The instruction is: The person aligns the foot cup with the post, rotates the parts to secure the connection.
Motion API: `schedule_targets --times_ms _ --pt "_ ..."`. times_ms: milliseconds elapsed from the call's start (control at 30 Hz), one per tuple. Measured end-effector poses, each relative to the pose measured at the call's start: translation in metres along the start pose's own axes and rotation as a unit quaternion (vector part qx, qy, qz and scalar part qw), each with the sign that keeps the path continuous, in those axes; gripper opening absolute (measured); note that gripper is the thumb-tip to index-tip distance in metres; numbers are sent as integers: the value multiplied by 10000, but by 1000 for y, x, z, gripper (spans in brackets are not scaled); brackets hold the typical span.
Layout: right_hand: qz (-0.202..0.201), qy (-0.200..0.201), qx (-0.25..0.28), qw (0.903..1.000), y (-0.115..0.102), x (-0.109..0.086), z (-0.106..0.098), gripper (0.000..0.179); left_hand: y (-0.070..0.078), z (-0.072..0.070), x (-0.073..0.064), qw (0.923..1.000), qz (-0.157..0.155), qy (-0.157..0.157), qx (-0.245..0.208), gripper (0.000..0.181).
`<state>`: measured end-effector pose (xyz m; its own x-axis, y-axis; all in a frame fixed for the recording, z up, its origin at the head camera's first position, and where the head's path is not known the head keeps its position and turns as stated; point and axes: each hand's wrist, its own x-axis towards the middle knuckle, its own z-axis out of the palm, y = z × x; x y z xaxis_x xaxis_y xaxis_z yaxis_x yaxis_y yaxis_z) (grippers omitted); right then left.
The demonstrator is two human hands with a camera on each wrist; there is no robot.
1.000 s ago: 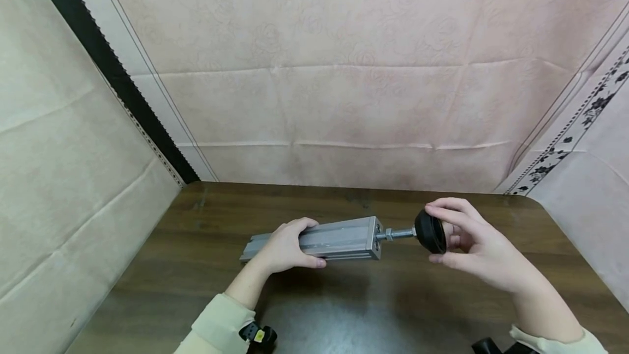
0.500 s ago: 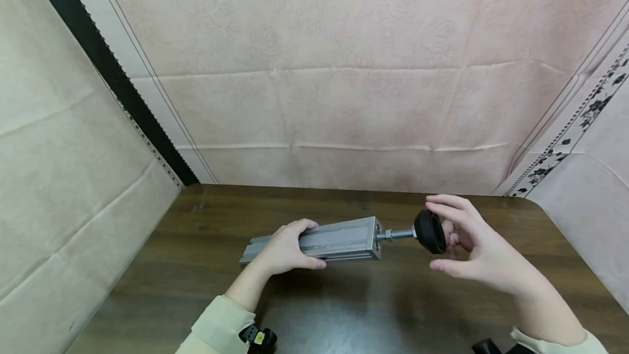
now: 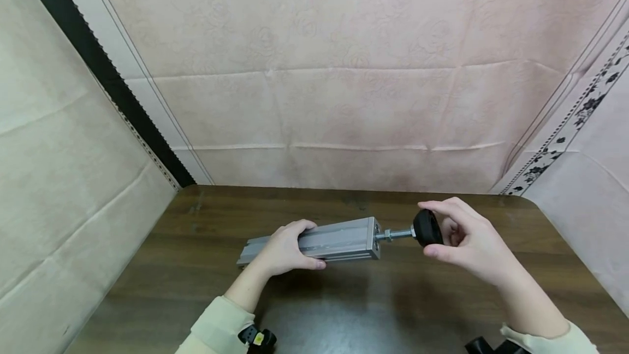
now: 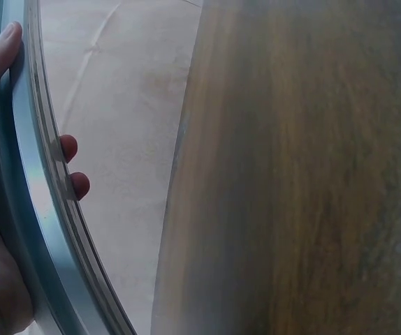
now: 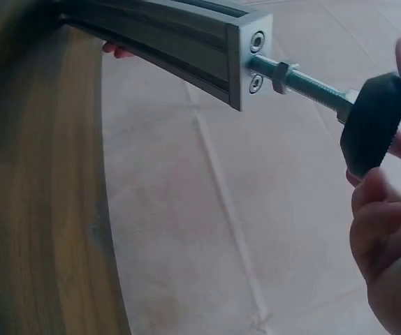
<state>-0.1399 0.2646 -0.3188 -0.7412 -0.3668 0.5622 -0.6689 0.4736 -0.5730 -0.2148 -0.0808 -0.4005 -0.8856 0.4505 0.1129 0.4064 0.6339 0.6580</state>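
My left hand grips a grey aluminium profile, thumb along the near side and fingers over the far side. The profile is held level above the table, and its slotted length also shows in the left wrist view. From its right end plate, which carries two screws, a threaded rod with a hex nut sticks out. A black levelling foot caps the rod. My right hand holds this foot by its rim, with the thumb below and fingers above in the head view.
The brown wooden table lies under both hands. Pale patterned cloth hangs behind it and at both sides, meeting the table's back edge. A black strip runs down the left corner.
Half a second ago the right thumb stood apart from the foot's rim; now thumb and fingers close on it, with the hand slightly further left. The left hand keeps its grip.
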Motion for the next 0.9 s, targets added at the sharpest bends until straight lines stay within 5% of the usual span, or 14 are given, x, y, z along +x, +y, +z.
schedule_targets --times_ms 233,400,633,900 --pt "-529 -777 900 9915 8 -7 -8 96 0 -1 1 10000 -31 -14 -20 73" --pt "-822 -918 1094 9863 10 -7 -8 89 -1 -2 1 10000 -37 -32 -9 75" --pt "-500 -435 536 9964 12 -3 -6 86 2 -4 -1 10000 -48 -58 -31 77" --pt "-372 175 1748 9837 12 0 9 75 0 -1 -1 10000 -8 -7 -67 75"
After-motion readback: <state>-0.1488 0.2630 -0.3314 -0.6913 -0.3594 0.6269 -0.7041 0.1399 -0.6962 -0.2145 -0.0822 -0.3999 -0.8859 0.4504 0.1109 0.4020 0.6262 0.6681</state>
